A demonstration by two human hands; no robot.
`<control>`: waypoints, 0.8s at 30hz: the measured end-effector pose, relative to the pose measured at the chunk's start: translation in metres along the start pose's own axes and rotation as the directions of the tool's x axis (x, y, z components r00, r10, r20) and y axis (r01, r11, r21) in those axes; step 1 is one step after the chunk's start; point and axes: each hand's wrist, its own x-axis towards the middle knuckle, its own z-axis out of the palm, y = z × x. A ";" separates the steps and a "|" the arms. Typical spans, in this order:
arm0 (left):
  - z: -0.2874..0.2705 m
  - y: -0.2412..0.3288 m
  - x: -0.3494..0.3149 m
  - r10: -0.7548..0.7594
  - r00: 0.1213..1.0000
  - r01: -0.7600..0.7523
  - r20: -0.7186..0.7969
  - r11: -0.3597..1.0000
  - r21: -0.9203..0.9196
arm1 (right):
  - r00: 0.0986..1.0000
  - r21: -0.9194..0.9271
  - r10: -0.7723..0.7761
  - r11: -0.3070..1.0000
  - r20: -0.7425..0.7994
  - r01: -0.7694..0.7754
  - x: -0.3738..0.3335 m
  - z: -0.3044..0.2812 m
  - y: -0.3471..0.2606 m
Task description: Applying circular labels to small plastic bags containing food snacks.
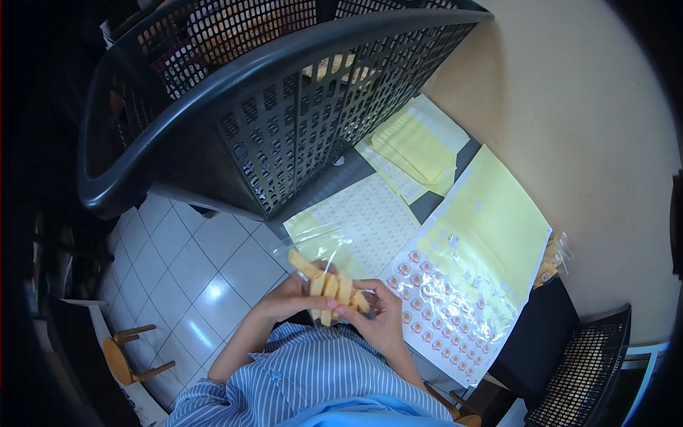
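Observation:
A clear plastic bag (331,287) of pale yellow, stick-shaped pieces is held in front of my body. My left hand (288,295) grips its left side, with the thumb across the front. From the right, my right hand (380,317) holds it with the thumb pressed on the plastic near the left thumb. The bag's loose upper end spreads up and to the left. Beside my right hand lies a large sticker sheet (455,345) with rows of small round stickers, its upper part bare yellow backing.
A tall dark plastic basket (284,135) with perforated sides rises at the far left. Near it lie a sheet of small printed labels (363,213) and folded yellow sheets (416,146). Another filled bag (551,260) rests by the wall. A black mesh basket (587,370) and a wooden stool (121,361) stand lower down.

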 end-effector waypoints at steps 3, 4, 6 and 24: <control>-0.011 -0.010 -0.020 -0.107 0.994 0.100 -0.028 0.979 -0.177 | 0.987 -0.209 -0.112 0.969 0.114 0.134 0.005 0.008 0.003; -0.015 -0.013 -0.024 -0.159 0.986 0.147 -0.047 0.968 -0.203 | 0.989 -0.188 -0.051 0.979 0.140 0.077 0.005 0.010 0.004; -0.019 -0.020 -0.029 -0.086 0.995 0.072 -0.047 0.968 -0.239 | 0.977 -0.261 -0.109 0.953 0.183 0.155 0.009 0.013 0.004; -0.036 -0.029 -0.043 0.173 0.910 -0.204 -0.377 0.978 -0.046 | 0.898 -0.775 -0.375 0.487 0.230 0.402 0.097 0.028 0.009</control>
